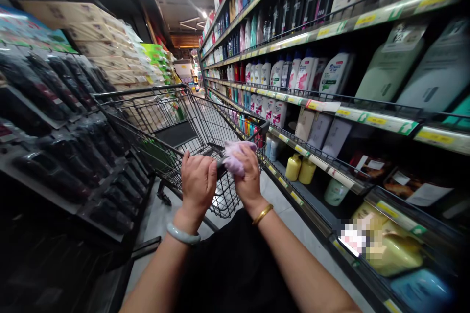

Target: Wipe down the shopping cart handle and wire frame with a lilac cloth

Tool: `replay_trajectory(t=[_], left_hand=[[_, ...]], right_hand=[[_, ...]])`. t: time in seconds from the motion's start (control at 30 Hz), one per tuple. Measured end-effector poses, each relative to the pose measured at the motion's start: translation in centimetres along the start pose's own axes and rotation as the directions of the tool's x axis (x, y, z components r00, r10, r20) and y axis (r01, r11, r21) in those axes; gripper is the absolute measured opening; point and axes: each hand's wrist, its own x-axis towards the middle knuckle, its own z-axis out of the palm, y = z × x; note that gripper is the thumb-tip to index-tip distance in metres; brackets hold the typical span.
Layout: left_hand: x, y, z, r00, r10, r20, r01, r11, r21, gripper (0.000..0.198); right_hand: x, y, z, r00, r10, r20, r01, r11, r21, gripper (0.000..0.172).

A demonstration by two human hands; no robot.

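Observation:
My left hand (198, 181) is closed around the handle of a black wire shopping cart (172, 122) in a store aisle. A pale jade bangle sits on that wrist. My right hand (247, 176) also rests on the handle, its fingers closed on a crumpled pale pink cloth (235, 156). It wears a gold bangle. The cart's basket looks mostly bare, with something green showing through its left side.
Shelves of shampoo and lotion bottles (293, 73) run along the right, two yellow bottles (299, 168) low down. On the left hang dark packaged goods (66, 122) with stacked cartons (95, 34) above. The grey floor aisle continues ahead past the cart.

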Motion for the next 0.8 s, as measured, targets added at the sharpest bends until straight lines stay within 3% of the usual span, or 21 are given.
replay_trajectory(t=[0.1, 0.17, 0.27, 0.37, 0.47, 0.57, 0.63, 0.7, 0.8], left_hand=[[0.2, 0.7, -0.1, 0.998, -0.038, -0.041, 0.039, 0.999, 0.031, 0.038], [0.3, 0.9, 0.0, 0.997, -0.027, -0.066, 0.029, 0.999, 0.034, 0.037], [0.4, 0.8, 0.1, 0.992, -0.041, -0.120, 0.044, 0.999, 0.027, 0.036], [0.2, 0.6, 0.0, 0.986, -0.069, -0.151, 0.072, 0.997, 0.015, 0.036], [-0.1, 0.7, -0.3, 0.986, -0.064, -0.157, 0.066, 0.998, 0.008, 0.034], [-0.3, 0.8, -0.4, 0.984, -0.077, -0.161, 0.080, 0.997, 0.010, 0.033], [-0.3, 0.9, -0.4, 0.981, -0.081, -0.175, 0.085, 0.996, 0.017, 0.034], [-0.4, 1.0, -0.4, 0.979, -0.073, -0.192, 0.079, 0.997, 0.022, 0.035], [-0.5, 0.8, -0.4, 0.977, -0.048, -0.209, 0.054, 0.998, 0.021, 0.034]], right_hand=[[-1.9, 1.2, 1.2, 0.939, 0.319, -0.129, -0.310, 0.947, 0.086, 0.037], [-3.2, 0.2, 1.9, 0.911, 0.387, -0.144, -0.371, 0.920, 0.123, 0.043], [-5.1, -2.3, 2.5, 0.964, 0.236, -0.121, -0.230, 0.971, 0.058, 0.055], [-6.4, -2.4, 1.9, 0.997, 0.068, -0.037, -0.067, 0.998, 0.015, 0.056], [-6.0, -0.3, 0.8, 0.989, 0.139, -0.041, -0.136, 0.988, 0.071, 0.045], [-4.1, 0.2, 0.8, 0.901, 0.409, -0.143, -0.384, 0.907, 0.170, 0.051], [-3.2, -0.9, 1.0, 0.866, 0.464, -0.187, -0.433, 0.883, 0.185, 0.062], [-3.1, -1.8, 1.1, 0.901, 0.391, -0.187, -0.363, 0.917, 0.165, 0.066], [-4.2, -0.6, 1.0, 0.975, 0.192, -0.111, -0.180, 0.977, 0.111, 0.041]])
